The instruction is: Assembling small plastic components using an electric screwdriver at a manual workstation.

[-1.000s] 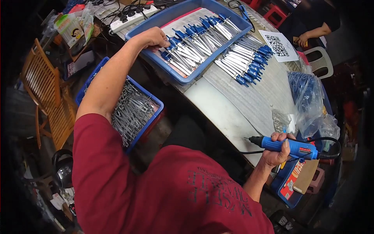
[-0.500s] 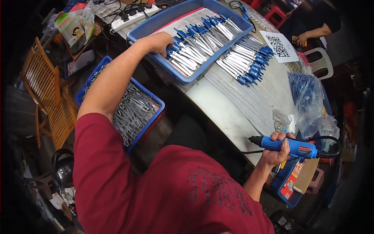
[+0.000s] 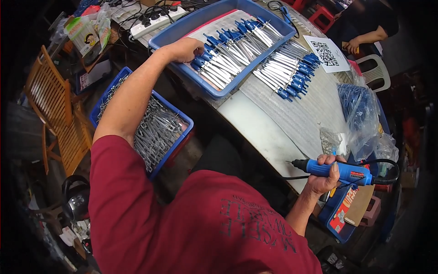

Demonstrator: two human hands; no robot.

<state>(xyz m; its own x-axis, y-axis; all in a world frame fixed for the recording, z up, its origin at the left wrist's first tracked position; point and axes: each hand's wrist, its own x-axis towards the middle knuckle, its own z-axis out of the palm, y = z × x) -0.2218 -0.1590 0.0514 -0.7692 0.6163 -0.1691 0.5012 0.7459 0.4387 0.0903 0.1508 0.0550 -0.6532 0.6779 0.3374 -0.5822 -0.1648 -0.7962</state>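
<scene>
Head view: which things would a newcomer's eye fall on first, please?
Probably first the rows of silver rods with blue ends inside the long blue tray at the top, with the left hand at its left end. Next, the blue power tool gripped in the right hand, lower right. At left, a blue bin heaped with metal parts also stands out.

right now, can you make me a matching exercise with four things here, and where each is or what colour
Things:
1. tool
2. left hand
3. sheet
4. wooden chair

Places and colours:
a. white with a black pattern
b. far left of the picture
c. in the right hand
d. at the left end of the blue tray

Pairs: 1-c, 2-d, 3-a, 4-b
</scene>
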